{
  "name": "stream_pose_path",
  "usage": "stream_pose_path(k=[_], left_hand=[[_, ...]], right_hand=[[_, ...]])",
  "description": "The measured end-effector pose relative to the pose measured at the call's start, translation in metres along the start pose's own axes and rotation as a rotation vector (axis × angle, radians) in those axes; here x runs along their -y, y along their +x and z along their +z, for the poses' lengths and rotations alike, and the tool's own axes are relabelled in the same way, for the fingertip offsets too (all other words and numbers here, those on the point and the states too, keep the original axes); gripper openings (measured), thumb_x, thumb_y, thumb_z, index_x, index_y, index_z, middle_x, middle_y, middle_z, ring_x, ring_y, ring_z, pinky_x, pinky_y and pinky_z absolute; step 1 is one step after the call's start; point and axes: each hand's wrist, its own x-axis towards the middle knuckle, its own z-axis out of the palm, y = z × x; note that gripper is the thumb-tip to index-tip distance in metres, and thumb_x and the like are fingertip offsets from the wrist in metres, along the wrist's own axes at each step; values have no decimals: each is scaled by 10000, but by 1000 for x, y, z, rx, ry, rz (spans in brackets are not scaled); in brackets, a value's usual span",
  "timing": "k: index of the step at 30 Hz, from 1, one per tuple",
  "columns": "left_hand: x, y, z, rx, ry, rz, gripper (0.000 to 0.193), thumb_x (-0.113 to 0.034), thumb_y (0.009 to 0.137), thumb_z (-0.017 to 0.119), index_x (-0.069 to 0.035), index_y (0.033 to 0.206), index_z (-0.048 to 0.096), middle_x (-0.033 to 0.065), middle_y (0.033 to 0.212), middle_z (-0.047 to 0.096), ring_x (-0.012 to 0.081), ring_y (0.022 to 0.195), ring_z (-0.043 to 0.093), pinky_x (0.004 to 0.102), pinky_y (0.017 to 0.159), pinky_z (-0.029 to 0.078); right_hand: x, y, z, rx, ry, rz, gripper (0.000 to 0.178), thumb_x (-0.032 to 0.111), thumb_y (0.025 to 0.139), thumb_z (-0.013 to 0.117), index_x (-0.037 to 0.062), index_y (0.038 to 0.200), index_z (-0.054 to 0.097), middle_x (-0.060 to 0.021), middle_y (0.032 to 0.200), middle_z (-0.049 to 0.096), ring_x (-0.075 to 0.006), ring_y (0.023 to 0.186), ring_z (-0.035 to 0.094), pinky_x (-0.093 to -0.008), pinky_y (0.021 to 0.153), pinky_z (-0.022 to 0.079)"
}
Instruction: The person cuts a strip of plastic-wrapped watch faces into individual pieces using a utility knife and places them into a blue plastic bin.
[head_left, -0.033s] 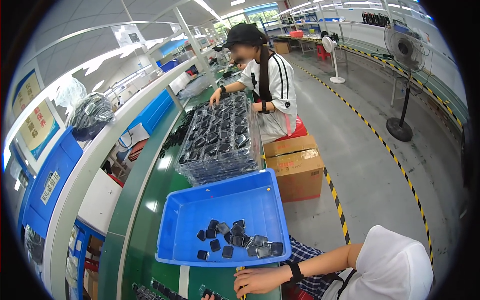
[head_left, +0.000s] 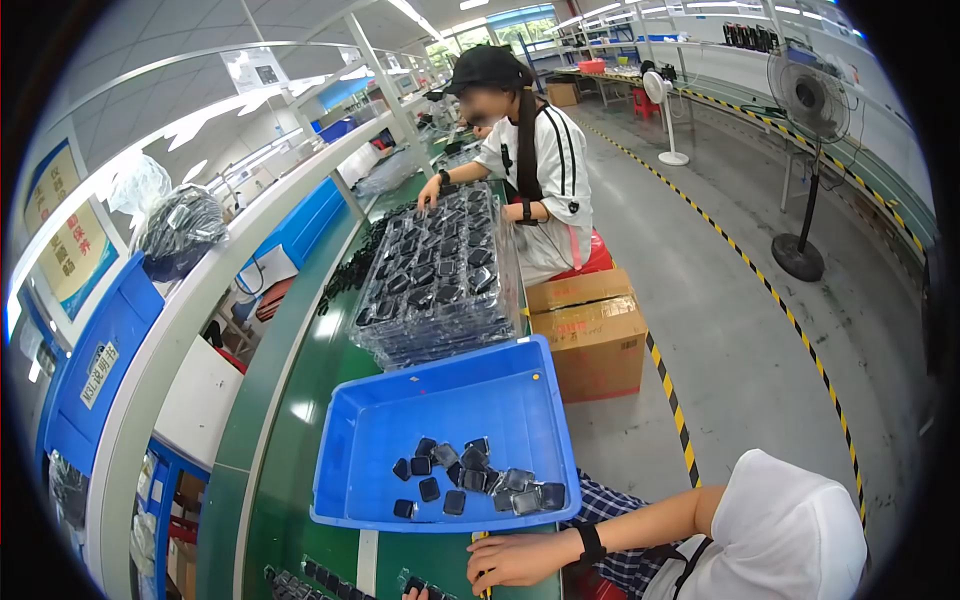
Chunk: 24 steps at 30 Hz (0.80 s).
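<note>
**Two hands low at a green bench [head_left: 290, 505], a blue bin [head_left: 450, 400] just beyond**

At the far left, a labelled blue box [head_left: 110, 330] stands by a pale frame, with a black plastic bundle [head_left: 180, 235] higher up. The bench runs to the right of that frame. Rows of dark pieces [head_left: 322, 577] lie on it at the lower edge. Next comes the left hand [head_left: 412, 594], nearly all cut off; its fingertips touch a wrapped dark piece [head_left: 430, 586], but whether they are clamped on it I cannot tell. Above, a stack of clear trays [head_left: 420, 347] filled with dark squares stands behind the bin. Loose dark squares [head_left: 455, 503] gather at the bin's near side, some overlapping. The right hand [head_left: 510, 562] rests back upward at the bench edge, just below the bin, fingers bent; its underside is hidden, so I cannot tell whether it grips anything. A black band [head_left: 593, 545] circles that wrist. Farther right, a seated co-worker in a black cap [head_left: 490, 68] reaches one hand onto the trays, near a cardboard carton [head_left: 590, 350]. Beyond the striped floor lines stand a white fan [head_left: 655, 88] and a black fan [head_left: 805, 100].
</note>
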Motion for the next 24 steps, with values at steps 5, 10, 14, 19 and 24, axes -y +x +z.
stream_pose_path(k=[5, 10, 14, 19, 24], left_hand=[[1, 0, 3, -7, -3, 8, 407, -291, 1086, 513, -70, 1418, 593, 188, 1445, 588, 398, 1337, 532, 502, 1132, 389], [0, 1, 2, -14, -1, 16, 403, -287, 1086, 513, -69, 1414, 598, 186, 1441, 593, 397, 1336, 533, 498, 1131, 392], [2, 0, 2, -10, 8, 14, 403, -287, 1084, 516, -67, 1412, 599, 188, 1439, 595, 397, 1333, 535, 495, 1129, 395], [2, -1, 1, -11, 12, 18, 407, -287, 1080, 520, -64, 1412, 598, 189, 1435, 596, 396, 1327, 539, 493, 1128, 397], [1, 0, 1, -3, 2, 15, 412, -289, 1078, 521, -67, 1417, 594, 190, 1436, 592, 397, 1323, 539, 495, 1126, 397]], right_hand=[[0, -1, -1, 27, -46, 4, 360, -10, 890, 628, 124, 1223, 653, -64, 1240, 559, -268, 1270, 529, -517, 1256, 296], [-3, -1, 0, 16, -57, -5, 373, -9, 885, 632, 126, 1232, 653, -66, 1246, 560, -269, 1274, 526, -518, 1255, 293], [-1, 0, 0, 28, -67, -4, 373, -4, 887, 637, 127, 1235, 655, -66, 1248, 563, -268, 1275, 527, -518, 1254, 294], [-1, 1, 1, 28, -61, -9, 345, 14, 900, 646, 123, 1227, 664, -69, 1239, 570, -268, 1269, 533, -522, 1254, 294], [-2, -2, -1, 1, -52, -20, 311, 32, 926, 645, 127, 1220, 681, -61, 1226, 581, -259, 1252, 546, -524, 1242, 305]])
